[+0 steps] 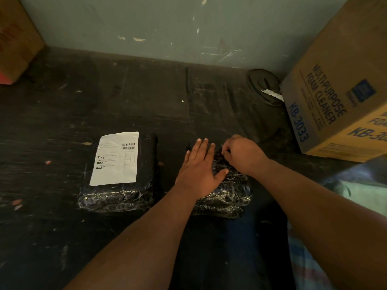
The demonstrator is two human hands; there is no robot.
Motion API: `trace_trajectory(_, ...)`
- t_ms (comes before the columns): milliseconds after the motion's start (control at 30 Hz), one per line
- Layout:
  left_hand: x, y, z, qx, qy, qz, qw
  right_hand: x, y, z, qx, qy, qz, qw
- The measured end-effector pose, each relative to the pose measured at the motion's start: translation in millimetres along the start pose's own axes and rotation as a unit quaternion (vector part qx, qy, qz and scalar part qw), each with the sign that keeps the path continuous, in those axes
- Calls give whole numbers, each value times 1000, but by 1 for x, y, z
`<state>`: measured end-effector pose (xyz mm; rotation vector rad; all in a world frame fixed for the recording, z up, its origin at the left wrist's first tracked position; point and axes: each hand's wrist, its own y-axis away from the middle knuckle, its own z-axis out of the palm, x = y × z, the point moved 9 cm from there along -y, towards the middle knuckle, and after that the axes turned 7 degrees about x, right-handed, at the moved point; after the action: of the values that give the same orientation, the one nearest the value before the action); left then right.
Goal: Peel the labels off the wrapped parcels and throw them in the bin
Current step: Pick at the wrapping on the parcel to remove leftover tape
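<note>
Dim, murky (edges warped, soft).

This looks like a storeroom or packing corner. Cartons stand at both upper corners of the frame, the right box (339,97) printed "MULTIPURPOSE FOAM CLEANER KB-3033". Wrapped parcels (119,191) lie on a scuffed dark floor (62,114) against a scratched, bare grey wall (146,24).

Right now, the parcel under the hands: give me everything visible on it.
The right parcel is a flat, roughly rectangular bundle in shiny, crinkled black plastic wrap, lying on the dark floor, apart from the labelled parcel to its left. No label shows on its visible surface. The left hand rests flat on its top with fingers spread; the right hand has fingers curled at its far edge, seemingly pinching something there, too small to identify.
</note>
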<state>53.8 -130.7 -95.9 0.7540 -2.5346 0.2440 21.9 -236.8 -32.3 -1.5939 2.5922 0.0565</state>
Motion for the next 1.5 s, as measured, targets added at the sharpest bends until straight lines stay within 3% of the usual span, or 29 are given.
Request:
trace_trajectory(200, 0, -1, 0, 1, 5, 3, 1000, -5, -2, 5, -8, 29, -26, 999)
trace_trajectory(533, -1, 0, 1, -1, -6, 7, 1000, 17, -4, 5, -48, -98, 42, 993)
trace_trajectory(667, -1, 0, 1, -5, -6, 4, 1000, 10, -3, 2, -45, -67, 20, 997)
trace_trajectory(800, -1, 0, 1, -9, -4, 3, 1000, -7, -2, 3, -24, 38, -34, 998)
trace_trajectory(900, -1, -1, 2, -11, -4, 2, 1000, -5, -3, 5, -2, 43, -14, 999)
trace_trajectory(1000, -1, -1, 2, -12, -10, 3, 1000, 23, -5, 2, 4, -96, 98, 991)
trace_trajectory(1033, -1, -1, 2, -12, -10, 4, 1000, 35, -2, 1, -3, -196, 158, 968)
trace_trajectory(1100, -2, -1, 1, -13, -8, 3, 1000, 46, 12, 4, -35, -388, 247, 887)
trace_trajectory(1300, 1, -1, -1, -48, -42, -13, 998, 46, 53, -22, -54, -520, 269, 809)
trace_trajectory(1400, 4, 0, -4, -65, -75, -23, 995, 49, 76, -44, -45, -526, 257, 809)
trace_trajectory(1500, 8, 4, -6, -74, -100, -33, 992, 57, 99, -67, -23, -462, 235, 855)
